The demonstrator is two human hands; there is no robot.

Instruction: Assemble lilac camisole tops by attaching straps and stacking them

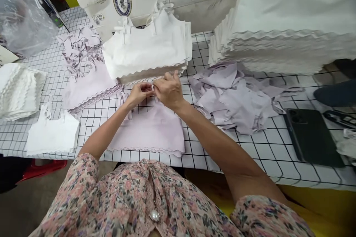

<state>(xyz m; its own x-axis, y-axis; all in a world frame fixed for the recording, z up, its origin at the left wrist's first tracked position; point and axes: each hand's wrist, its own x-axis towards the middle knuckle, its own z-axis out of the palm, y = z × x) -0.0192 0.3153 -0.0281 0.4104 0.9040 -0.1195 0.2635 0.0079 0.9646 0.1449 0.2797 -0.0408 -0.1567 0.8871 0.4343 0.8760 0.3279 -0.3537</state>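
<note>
Fingers point(146, 88) of the left hand point(135, 95) and right hand point(169, 90) pinched narrow on a small white fabric tab point(152, 87), probably a strap end, above a pale lilac scalloped camisole point(147, 129) on a black-gridded white tablecloth point(267, 155). Finished-looking: a neat stack of white camisoles point(147, 44) at top centre. Unstacked: a loose heap of lilac fabric pieces point(233, 98) at right.

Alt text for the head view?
The left hand and right hand pinch a small white tab above a pale lilac camisole with a scalloped hem, on a white tablecloth with a black grid. A stack of white camisoles and loose lilac fabric pieces lie just beyond.
</note>
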